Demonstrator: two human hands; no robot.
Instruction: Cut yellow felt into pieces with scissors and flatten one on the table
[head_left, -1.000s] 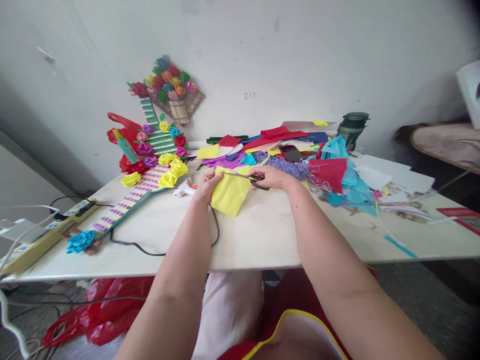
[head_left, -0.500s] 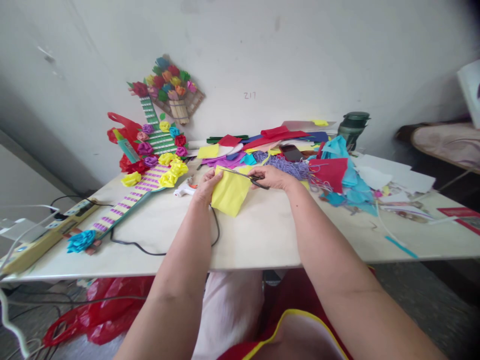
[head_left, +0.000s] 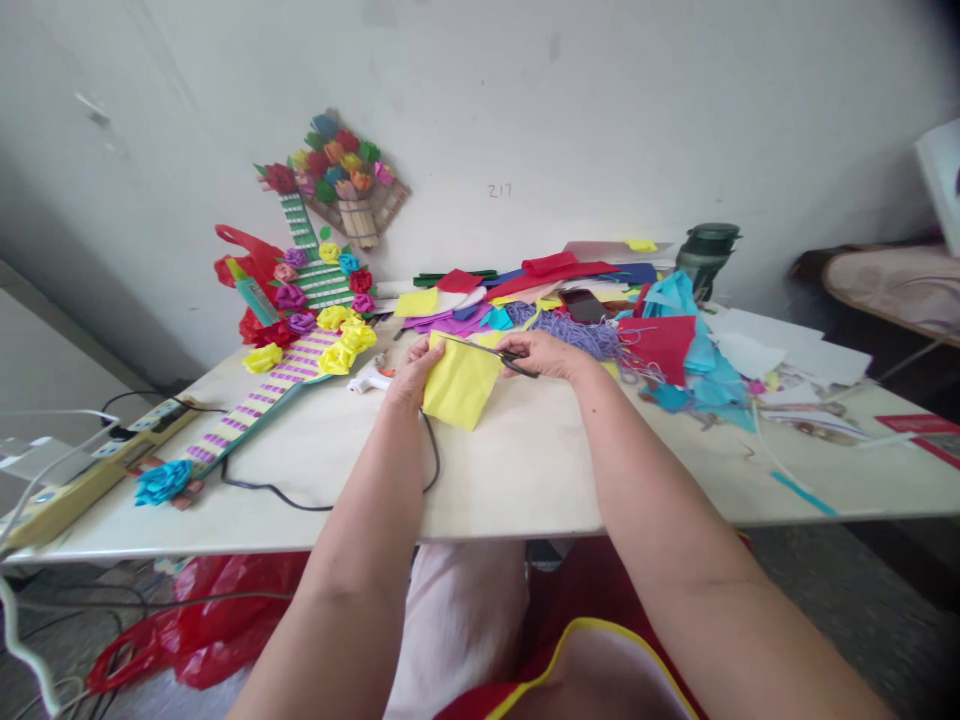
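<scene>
Pinching a yellow sheet [head_left: 462, 388] at its upper left edge, our left hand [head_left: 412, 371] held it over the middle of the tabletop [head_left: 517, 480], the fingers clamped on it; we could not tell whether its lowest corner touched down. Our right hand [head_left: 547, 356] had its fingers wrapped round the handles of the scissors [head_left: 510, 358], whose blades lay across the sheet's upper part, pointing toward our left hand. Just left of that hand we had a white glue gun [head_left: 367, 378], and a black cord [head_left: 274, 489] passed under our left forearm. Behind our right hand we saw purple strands [head_left: 574, 332], with a dark phone [head_left: 583, 306] behind them and a red sheet [head_left: 664, 345] to their right. Light blue material [head_left: 712, 375] spread beyond, near a dark green bottle [head_left: 705, 262] by the wall [head_left: 600, 120]. On our left lay a striped craft piece [head_left: 251, 402], bearing yellow flowers [head_left: 341, 350] and, at its near end, a blue flower [head_left: 163, 482] beside a power strip [head_left: 82, 483].
</scene>
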